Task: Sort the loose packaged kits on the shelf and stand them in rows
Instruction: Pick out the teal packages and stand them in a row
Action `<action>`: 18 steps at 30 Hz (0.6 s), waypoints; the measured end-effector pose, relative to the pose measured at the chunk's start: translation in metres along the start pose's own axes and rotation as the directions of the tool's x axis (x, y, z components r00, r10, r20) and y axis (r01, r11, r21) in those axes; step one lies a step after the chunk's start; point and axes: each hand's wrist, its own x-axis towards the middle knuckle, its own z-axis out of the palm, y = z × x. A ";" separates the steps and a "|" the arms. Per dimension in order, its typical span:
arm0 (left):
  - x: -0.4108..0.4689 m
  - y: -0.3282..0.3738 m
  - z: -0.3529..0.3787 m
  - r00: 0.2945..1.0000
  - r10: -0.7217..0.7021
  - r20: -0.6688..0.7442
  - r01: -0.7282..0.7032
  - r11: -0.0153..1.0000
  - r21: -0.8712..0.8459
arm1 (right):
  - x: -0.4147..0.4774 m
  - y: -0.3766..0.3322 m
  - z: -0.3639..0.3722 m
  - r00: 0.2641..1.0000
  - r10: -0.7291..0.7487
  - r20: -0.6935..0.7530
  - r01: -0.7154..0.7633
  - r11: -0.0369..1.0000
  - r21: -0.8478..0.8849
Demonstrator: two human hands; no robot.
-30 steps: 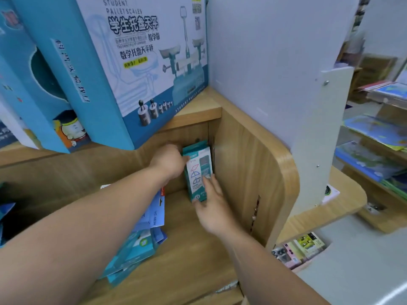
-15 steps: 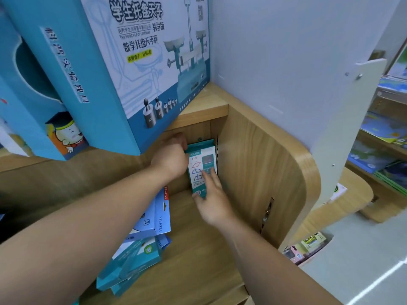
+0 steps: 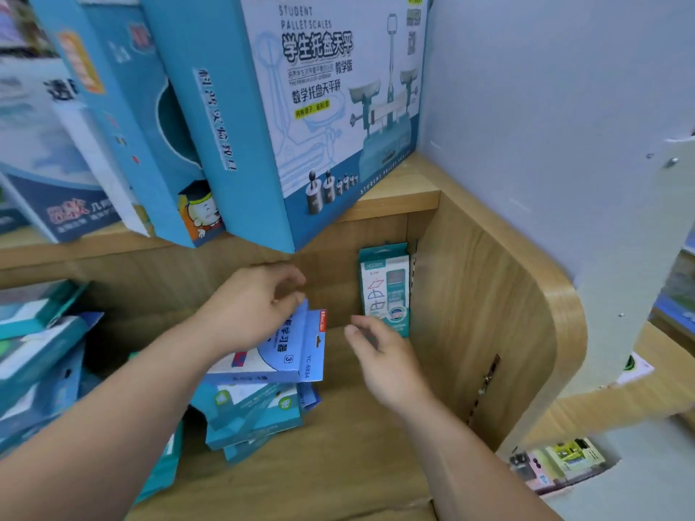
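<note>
At the far left of the shelf (image 3: 349,471) a heap of teal kits (image 3: 37,332) lay flat and crooked, blurred at the edge of my view. On the upper shelf (image 3: 398,199) above them several tall blue boxes (image 3: 124,107) leaned, and the big student pallet scales box (image 3: 338,107) stood to their right, its bottom corner hanging over the edge. Below that box my left hand (image 3: 255,306) hovered with its fingers loosely curled and a narrow gap between thumb and forefinger, nothing pinched in it. The thumb was right at the top edge of a blue pack (image 3: 291,351) marked YC-8834, and I could not tell whether it touched. That pack lay tilted on top of a loose pile of teal packs (image 3: 252,411) in the middle of the shelf, some lying flat, some askew. To the right my right hand (image 3: 383,362) was held slack, fingers relaxed and slightly apart, holding nothing, just in front of the foot of the standing teal kit (image 3: 385,287). That kit stood upright on its own in the far right corner, its back to the rear wall and its side close against the wooden side panel (image 3: 489,314). Above the panel rose a plain white board (image 3: 564,107). Beyond it, low at the near right, a few small coloured packets (image 3: 556,460) lay on another surface, too blurred to read.
</note>
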 end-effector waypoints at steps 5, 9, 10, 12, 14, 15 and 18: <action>-0.056 -0.034 -0.002 0.978 -0.190 -0.090 0.199 0.975 0.100 | -0.021 -0.021 0.021 0.973 0.056 0.225 -0.105 0.972 0.212; -0.092 -0.041 0.019 0.957 -0.288 -0.027 0.287 0.957 -0.038 | -0.025 -0.028 0.034 0.973 0.053 0.223 -0.120 0.947 0.298; -0.098 -0.039 0.024 0.959 -0.281 -0.040 0.278 0.959 -0.061 | -0.025 -0.031 0.035 0.972 0.057 0.227 -0.128 0.942 0.311; -0.108 -0.037 0.031 0.964 -0.257 -0.068 0.253 0.965 -0.066 | -0.023 -0.034 0.037 0.968 0.087 0.234 -0.161 0.933 0.321; -0.114 -0.034 0.036 0.964 -0.254 -0.078 0.251 0.967 -0.048 | -0.020 -0.035 0.037 0.959 0.137 0.248 -0.217 0.917 0.333; -0.117 -0.033 0.038 0.963 -0.257 -0.085 0.255 0.966 -0.031 | -0.018 -0.035 0.036 0.955 0.160 0.251 -0.243 0.905 0.348; -0.122 -0.032 0.044 0.953 -0.282 -0.112 0.282 0.959 -0.011 | -0.012 -0.035 0.026 0.957 0.189 0.218 -0.266 0.872 0.411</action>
